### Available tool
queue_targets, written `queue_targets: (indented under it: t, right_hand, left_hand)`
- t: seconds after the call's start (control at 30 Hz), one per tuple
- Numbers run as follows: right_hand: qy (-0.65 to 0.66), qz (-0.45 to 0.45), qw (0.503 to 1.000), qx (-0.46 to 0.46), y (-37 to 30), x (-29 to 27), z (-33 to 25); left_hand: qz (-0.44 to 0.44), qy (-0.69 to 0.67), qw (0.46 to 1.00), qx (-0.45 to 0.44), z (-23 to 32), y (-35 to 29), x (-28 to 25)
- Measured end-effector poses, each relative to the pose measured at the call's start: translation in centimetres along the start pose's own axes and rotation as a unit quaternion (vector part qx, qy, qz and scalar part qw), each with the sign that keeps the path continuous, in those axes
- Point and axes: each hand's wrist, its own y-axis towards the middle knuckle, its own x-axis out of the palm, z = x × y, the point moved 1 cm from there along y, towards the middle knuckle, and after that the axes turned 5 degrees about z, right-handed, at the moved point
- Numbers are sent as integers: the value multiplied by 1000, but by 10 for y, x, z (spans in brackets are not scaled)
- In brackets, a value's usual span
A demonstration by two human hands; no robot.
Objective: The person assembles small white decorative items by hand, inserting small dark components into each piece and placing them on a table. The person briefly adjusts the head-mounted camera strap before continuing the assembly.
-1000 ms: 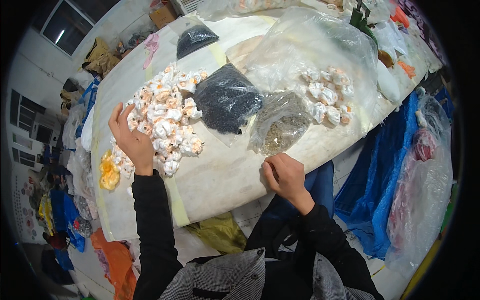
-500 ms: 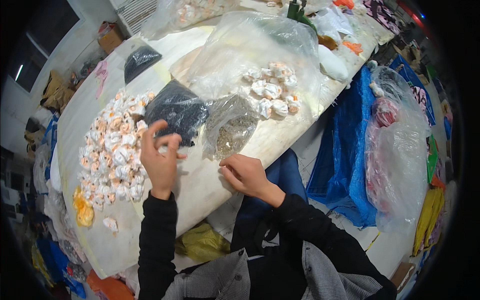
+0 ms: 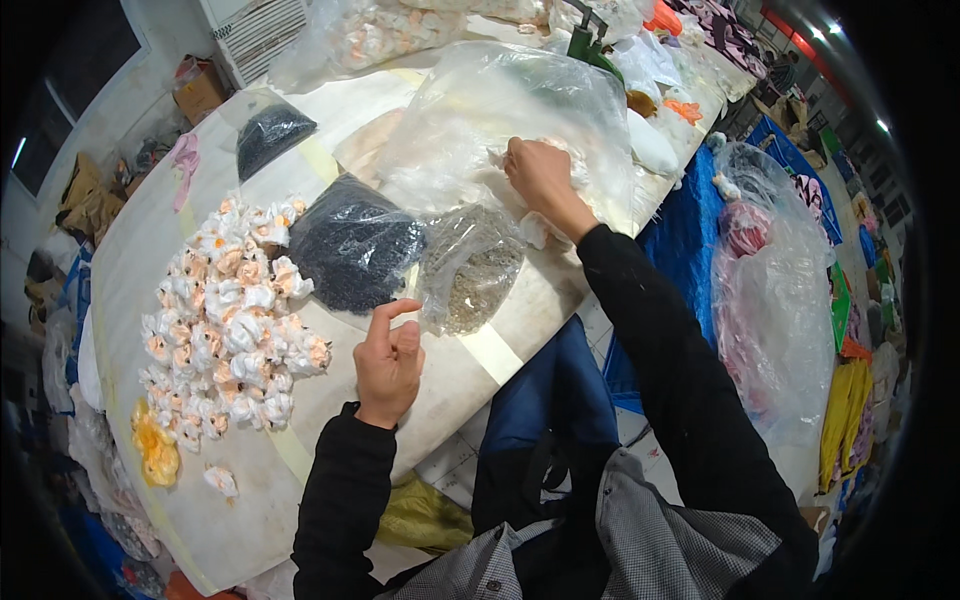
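Observation:
My right hand (image 3: 540, 182) is stretched out over a large clear plastic bag (image 3: 470, 90), its fingers curled down among small white-and-peach cloth puffs (image 3: 540, 232). What its fingertips grip is hidden. My left hand (image 3: 388, 372) hovers over the near part of the table, index finger and thumb bent with a gap between them, and nothing shows in it. Just beyond it are a bag of black beads (image 3: 355, 245) and a bag of grey-brown beads (image 3: 475, 285). A big heap of white-and-peach puffs (image 3: 235, 320) lies to the left.
The pale table (image 3: 350, 440) curves toward me. On it are a smaller black bag (image 3: 272, 135), a yellow puff (image 3: 155, 445) and a green metal tool (image 3: 588, 45) at the back. Right of the table are blue sheeting (image 3: 680, 240) and a large clear plastic sack (image 3: 775, 330).
My right hand has moved from beside the grey-brown bead bag up and right to the puffs at the plastic bag. My left hand has shifted right and nearer to me, away from the heap.

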Motion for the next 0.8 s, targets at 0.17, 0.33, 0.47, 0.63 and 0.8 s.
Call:
queue_targets:
  t: [0.17, 0.33, 0.47, 0.63, 0.8]
  right_hand:
    - [150, 87, 984, -42, -74, -75, -87]
    - [323, 58, 943, -55, -159, -112, -141]
    - [412, 46, 910, 8, -184, -115, -157]
    - [433, 66, 896, 74, -202, -120, -160]
    - [473, 82, 876, 47, -210, -127, -167]
  left_hand:
    - [33, -21, 996, 84, -1, -2, 8]
    - [1, 12, 1000, 18, -2, -5, 9]
    - [-14, -22, 999, -46, -13, -6, 0]
    - [-39, 14, 999, -27, 3, -6, 8]
    - [-32, 79, 993, 76, -7, -7, 14]
